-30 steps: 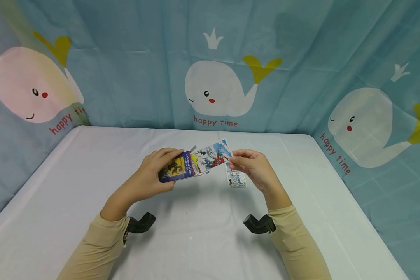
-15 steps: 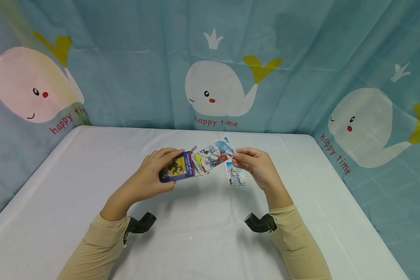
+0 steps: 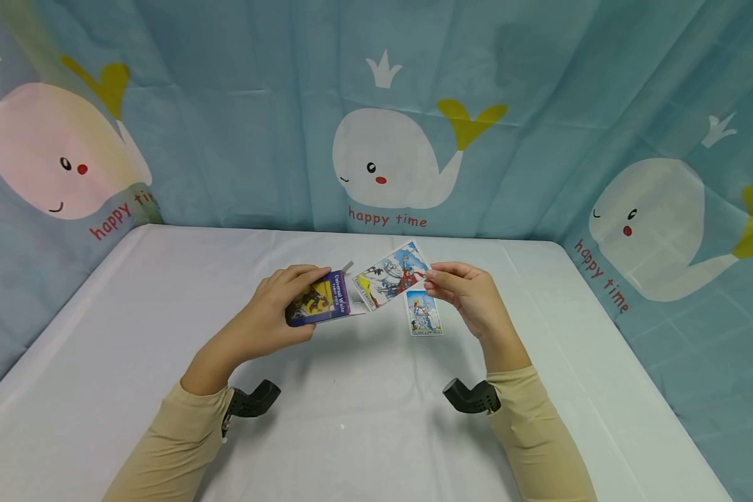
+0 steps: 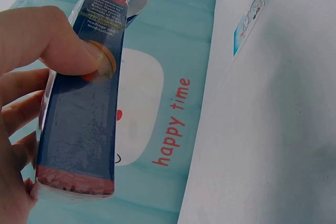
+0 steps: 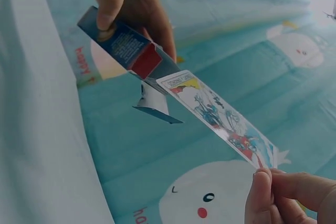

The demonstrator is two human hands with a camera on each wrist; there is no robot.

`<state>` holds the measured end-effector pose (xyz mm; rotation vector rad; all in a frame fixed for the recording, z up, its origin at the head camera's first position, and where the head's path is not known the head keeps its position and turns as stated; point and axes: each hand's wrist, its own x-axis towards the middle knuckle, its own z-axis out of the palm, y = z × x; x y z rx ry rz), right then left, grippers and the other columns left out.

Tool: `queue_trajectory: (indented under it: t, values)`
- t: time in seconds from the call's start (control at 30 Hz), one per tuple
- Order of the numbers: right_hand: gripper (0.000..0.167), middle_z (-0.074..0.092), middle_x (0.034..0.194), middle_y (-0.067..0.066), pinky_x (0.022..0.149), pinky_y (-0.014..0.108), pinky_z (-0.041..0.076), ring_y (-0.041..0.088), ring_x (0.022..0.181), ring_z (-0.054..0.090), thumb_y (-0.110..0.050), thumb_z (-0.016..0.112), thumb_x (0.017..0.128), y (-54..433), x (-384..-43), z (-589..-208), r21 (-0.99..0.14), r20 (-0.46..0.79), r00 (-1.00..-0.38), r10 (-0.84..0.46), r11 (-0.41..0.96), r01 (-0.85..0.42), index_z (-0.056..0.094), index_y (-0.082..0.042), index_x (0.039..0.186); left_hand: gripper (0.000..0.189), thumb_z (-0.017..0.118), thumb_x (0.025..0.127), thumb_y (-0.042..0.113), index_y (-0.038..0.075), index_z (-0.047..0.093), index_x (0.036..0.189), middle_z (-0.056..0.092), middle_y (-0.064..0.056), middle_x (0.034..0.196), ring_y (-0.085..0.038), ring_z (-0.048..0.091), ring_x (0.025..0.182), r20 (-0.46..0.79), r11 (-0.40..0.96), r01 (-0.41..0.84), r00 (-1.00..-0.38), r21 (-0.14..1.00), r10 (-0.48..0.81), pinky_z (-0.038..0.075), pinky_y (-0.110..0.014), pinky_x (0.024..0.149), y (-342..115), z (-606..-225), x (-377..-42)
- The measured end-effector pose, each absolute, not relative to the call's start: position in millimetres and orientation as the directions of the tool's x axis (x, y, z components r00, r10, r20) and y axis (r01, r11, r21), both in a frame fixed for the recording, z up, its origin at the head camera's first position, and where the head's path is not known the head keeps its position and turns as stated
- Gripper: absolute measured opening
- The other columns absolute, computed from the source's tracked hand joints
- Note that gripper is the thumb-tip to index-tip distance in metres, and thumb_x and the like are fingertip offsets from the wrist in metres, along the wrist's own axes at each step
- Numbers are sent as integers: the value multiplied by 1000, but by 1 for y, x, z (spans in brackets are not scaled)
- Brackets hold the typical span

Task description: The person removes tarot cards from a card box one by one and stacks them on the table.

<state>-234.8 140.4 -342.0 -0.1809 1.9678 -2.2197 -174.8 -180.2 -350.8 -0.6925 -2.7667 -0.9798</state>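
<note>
Gripping a dark blue and purple cardboard box (image 3: pixel 320 300) lettered "Universal Waite", with a yellow picture on its front, the left hand (image 3: pixel 271 307) sits just left of the centre of the frame in the head view. In the left wrist view its thumb (image 4: pixel 73 56) presses on an orange round mark on the narrow dark blue side, below small pale lettering, while the other fingers lie along the far side. Just right of centre, the right hand (image 3: pixel 467 296) pinches a glossy rectangular picture card (image 3: pixel 392 274), printed in blue, white, red and yellow, by one end between thumb and fingertips. That card is held tilted above the table, its far end at the mouth of the box; whether the two touch cannot be told. In the right wrist view a red flap (image 5: pixel 147 64) shows at the box's mouth, and a pale flap (image 5: pixel 154 99) hangs below it. A second picture card (image 3: pixel 424 314), mostly blue and white, lies flat on the white-covered table (image 3: pixel 351 439), below the held card and near the right hand. At the bottom of the frame are a beige left sleeve (image 3: pixel 169 436) and a beige right sleeve (image 3: pixel 536 432). Across the top hangs a blue-green fabric curtain (image 3: pixel 245 167) printed with pale whales and red "happy time" lettering.
</note>
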Motion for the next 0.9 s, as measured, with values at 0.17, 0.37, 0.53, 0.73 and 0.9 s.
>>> queue_trajectory:
  t: [0.17,0.37,0.53,0.73,0.9]
  values:
    - [16,72,82,-3,75,20,57,7,74,70,-4,62,95,143,-235,-340,-991,-25,-982,-189,-121,48,72,-14,89,82,71,76,7,18,42,152,42,-9,151,-34,35,137,262,688,458,-889,563,377,26,-55,106,-180,-351,-175]
    - [18,73,84,-4,76,20,57,6,75,70,-4,61,95,150,-237,-339,-991,-19,-985,-172,-128,41,73,-15,89,80,71,76,7,17,43,151,42,-9,151,-33,38,134,261,685,462,-886,563,383,27,-54,105,-179,-352,-175]
    - [22,73,83,-3,76,19,57,6,74,70,-2,59,96,154,-239,-338,-987,-8,-987,-161,-155,33,74,-17,87,80,71,76,7,18,43,151,42,-8,151,-31,39,133,262,686,462,-886,562,382,27,-53,104,-180,-352,-175]
    - [23,73,83,-2,75,19,56,7,73,70,-3,59,96,157,-241,-336,-984,12,-988,-151,-177,15,74,-17,86,81,71,76,8,18,43,151,42,-9,151,-32,38,134,259,688,459,-887,561,381,27,-54,105,-179,-352,-175]
    - [23,72,82,-3,74,19,56,6,72,70,-4,59,96,162,-244,-337,-984,24,-991,-129,-181,0,75,-17,86,80,71,76,7,18,43,151,43,-9,150,-32,39,134,265,685,464,-885,562,382,28,-53,104,-179,-353,-175]
